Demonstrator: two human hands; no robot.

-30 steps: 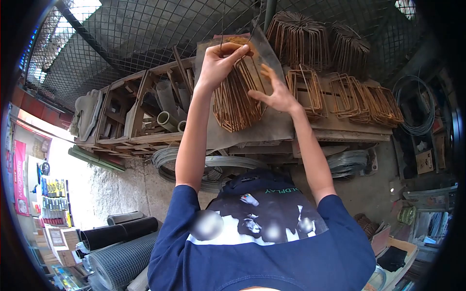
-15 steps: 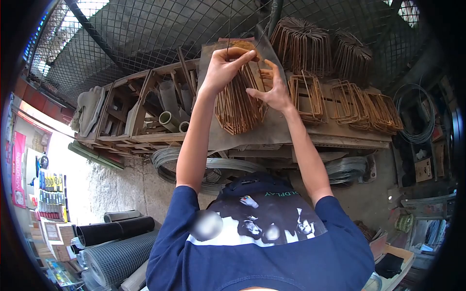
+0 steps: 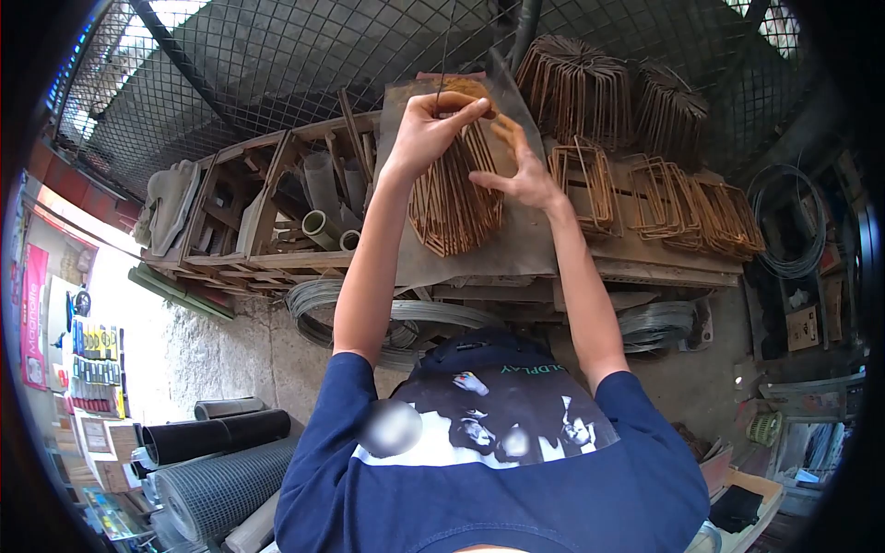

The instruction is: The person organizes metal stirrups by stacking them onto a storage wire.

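My left hand (image 3: 431, 134) is closed in a pinch over the upper part of a bundle of rusty bent-rod stirrups (image 3: 454, 207). A thin dark wire (image 3: 447, 51) rises from its fingers. My right hand (image 3: 525, 177) is open at the right side of the bundle, thumb and fingers apart, the thumb pointing to the rods. The bundle lies on a grey sheet (image 3: 530, 244), its rods fanned out towards me, and my left hand covers part of its top.
Rectangular rusty stirrups (image 3: 583, 189) lie to the right, with larger stirrup stacks (image 3: 576, 92) behind. Wooden compartments (image 3: 230, 207) with pipe pieces stand left. Wire coils (image 3: 313, 304) sit below the bench. Wire mesh (image 3: 295, 64) runs along the back; mesh rolls (image 3: 226, 488) lie lower left.
My right hand has shifted slightly, its fingers tilting left towards the bundle's top. My left hand keeps its pinch in nearly the same place; the wire above it leans a little further right.
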